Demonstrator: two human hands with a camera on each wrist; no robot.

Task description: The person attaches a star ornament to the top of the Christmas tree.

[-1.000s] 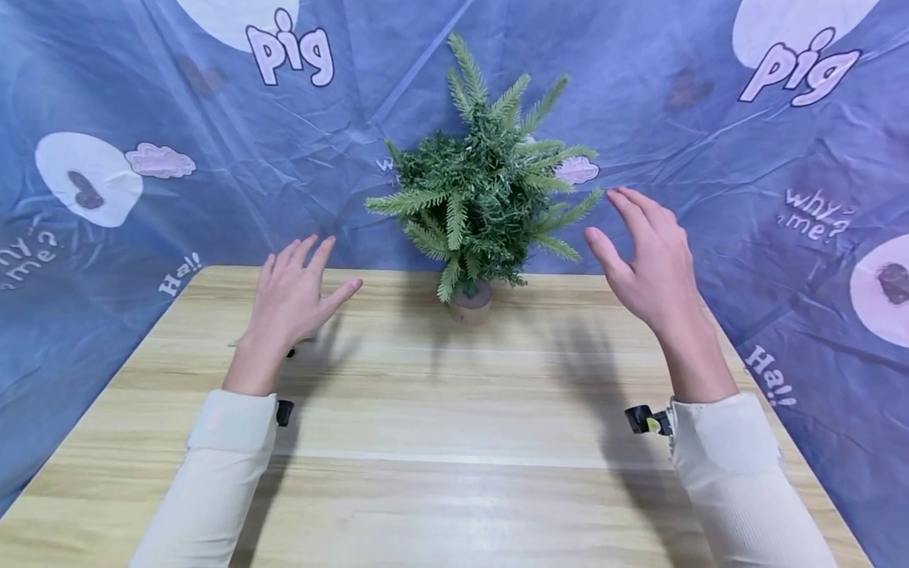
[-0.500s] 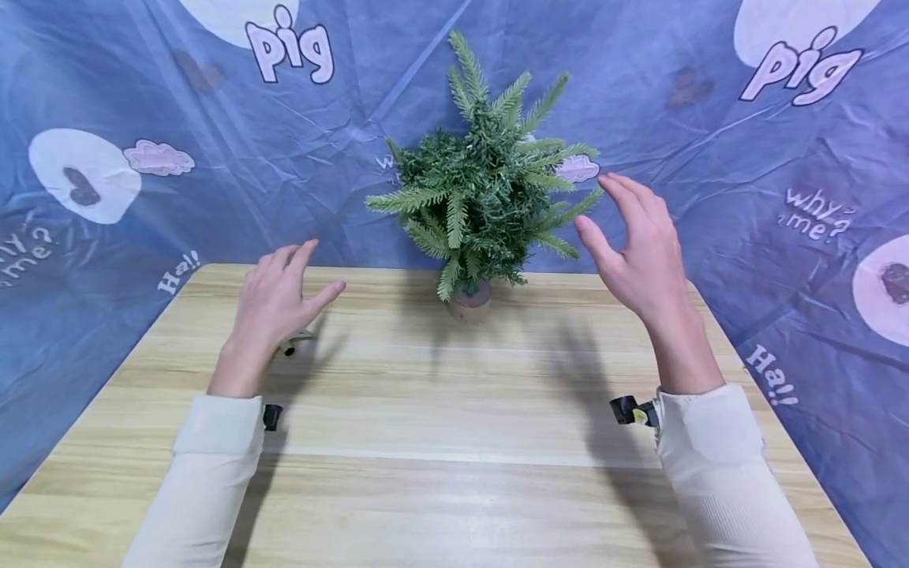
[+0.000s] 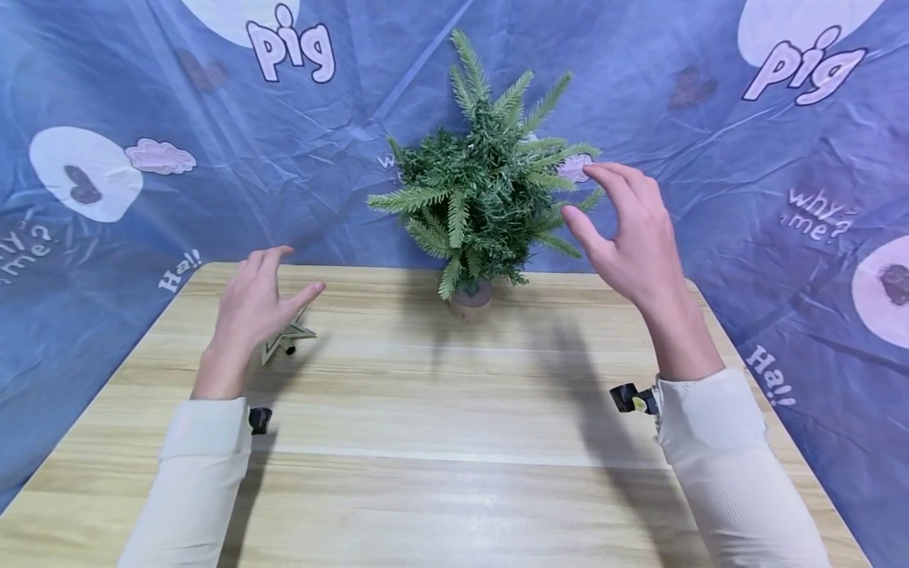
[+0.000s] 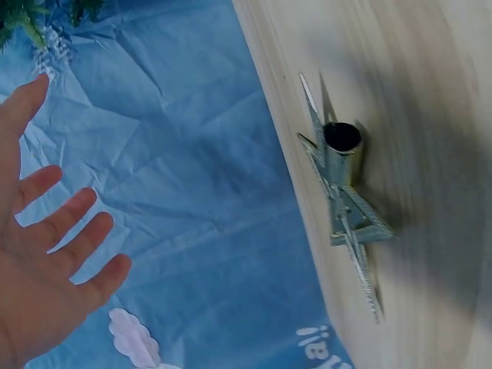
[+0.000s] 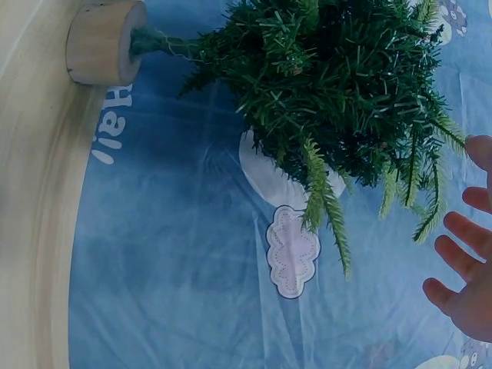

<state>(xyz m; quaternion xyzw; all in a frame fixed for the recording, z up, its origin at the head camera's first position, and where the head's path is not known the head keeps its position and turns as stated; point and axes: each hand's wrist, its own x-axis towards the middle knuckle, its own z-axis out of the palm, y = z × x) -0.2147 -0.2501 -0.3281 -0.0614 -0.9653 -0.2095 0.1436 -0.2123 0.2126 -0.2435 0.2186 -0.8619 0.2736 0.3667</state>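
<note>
A small artificial Christmas tree point(image 3: 490, 189) on a round wooden base point(image 3: 472, 304) stands at the back middle of the table. My right hand point(image 3: 635, 244) is raised beside its right side, fingers spread and holding nothing; in the head view it overlaps a lower branch tip. Over the table's left part hovers my left hand point(image 3: 248, 308), thumb apart from the fingers, with nothing in it. Partly hidden beneath that hand lies a star tree topper point(image 3: 291, 335). The left wrist view shows the star's open frame and its short hollow socket point(image 4: 344, 146) more fully.
The wooden table point(image 3: 454, 442) reaches back to a blue printed cloth point(image 3: 284, 158) that hangs behind and on both sides. A small black camera sits at each wrist by the white cuffs.
My left hand has shifted left and slightly toward me, uncovering more of the star topper. The right hand has moved left and up, closer to the tree. The tree stays put.
</note>
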